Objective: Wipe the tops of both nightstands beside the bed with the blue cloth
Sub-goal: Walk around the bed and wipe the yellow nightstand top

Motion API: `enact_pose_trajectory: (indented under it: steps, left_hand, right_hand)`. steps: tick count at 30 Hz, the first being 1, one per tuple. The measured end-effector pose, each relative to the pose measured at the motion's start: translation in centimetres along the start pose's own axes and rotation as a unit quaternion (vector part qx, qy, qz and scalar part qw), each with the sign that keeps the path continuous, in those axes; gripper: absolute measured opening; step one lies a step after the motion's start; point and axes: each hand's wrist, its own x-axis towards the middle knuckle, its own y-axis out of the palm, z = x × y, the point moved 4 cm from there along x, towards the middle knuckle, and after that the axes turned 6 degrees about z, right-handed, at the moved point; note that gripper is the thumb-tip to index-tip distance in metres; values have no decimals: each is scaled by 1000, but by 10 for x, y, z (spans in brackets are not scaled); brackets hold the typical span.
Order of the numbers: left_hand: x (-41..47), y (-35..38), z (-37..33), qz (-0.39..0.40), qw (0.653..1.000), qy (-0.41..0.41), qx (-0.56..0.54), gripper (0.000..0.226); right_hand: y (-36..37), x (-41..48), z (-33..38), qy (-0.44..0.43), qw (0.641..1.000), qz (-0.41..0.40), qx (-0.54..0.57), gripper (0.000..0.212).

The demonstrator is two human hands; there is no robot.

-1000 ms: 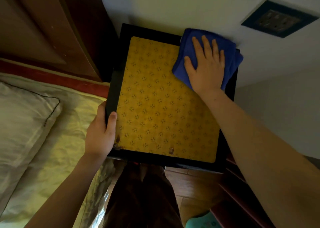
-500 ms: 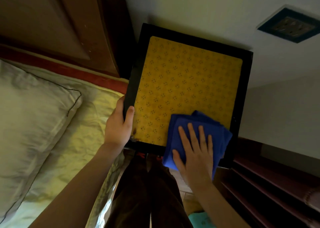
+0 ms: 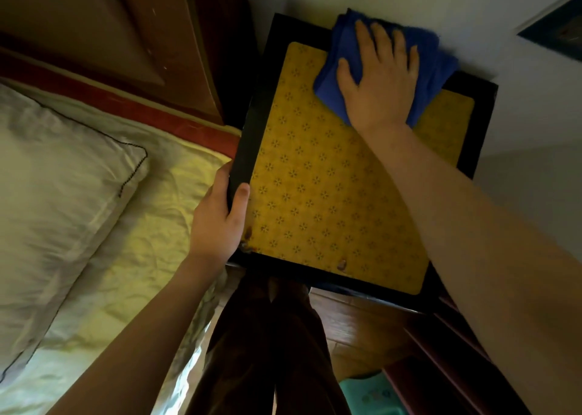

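Observation:
A black-framed nightstand (image 3: 252, 137) with a yellow patterned top stands against the white wall, right of the bed. The folded blue cloth (image 3: 434, 68) lies on its far edge, near the middle of the back. My right hand (image 3: 378, 80) presses flat on the cloth, fingers spread toward the wall. My left hand (image 3: 217, 222) grips the nightstand's left rim near the front corner, thumb on top. Two small brown marks show near the front edge of the yellow top.
The bed (image 3: 132, 241) with a white pillow (image 3: 56, 200) and pale yellow sheet lies to the left, under a dark wooden headboard (image 3: 104, 27). A wall socket (image 3: 560, 33) is at upper right. My dark trousers, wooden floor and a teal slipper (image 3: 368, 392) are below.
My right hand has slid the cloth from the front edge of the nightstand back to the far edge by the wall. The left hand keeps its hold on the rim.

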Motion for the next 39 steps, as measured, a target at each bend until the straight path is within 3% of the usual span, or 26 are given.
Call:
enact_pose_trajectory:
  steps: [4,11,15,24,32,39]
  left_hand:
    - [-1,-1,2,4,1000,-7,0,31]
    - [-1,-4,2,10,999,-35,-34,37]
    - [2,0,10,20,999,-34,-37,41]
    - [4,2,14,16,996,-27,-89,41]
    - [4,1,17,23,992,-41,-119,41]
    - [0,-4,6,11,985,-44,-166,43]
  right_hand:
    - [5,-30,10,-10,1000,-2,4,63]
    - [39,-211,39,-105,991,67,-47,64]
    - [54,-260,42,-152,983,75,-66,65]
    - [40,-130,68,-193,980,15,-54,59]
    - [16,12,95,-92,994,19,-48,63]
    - [29,-68,100,-105,993,24,-42,65]
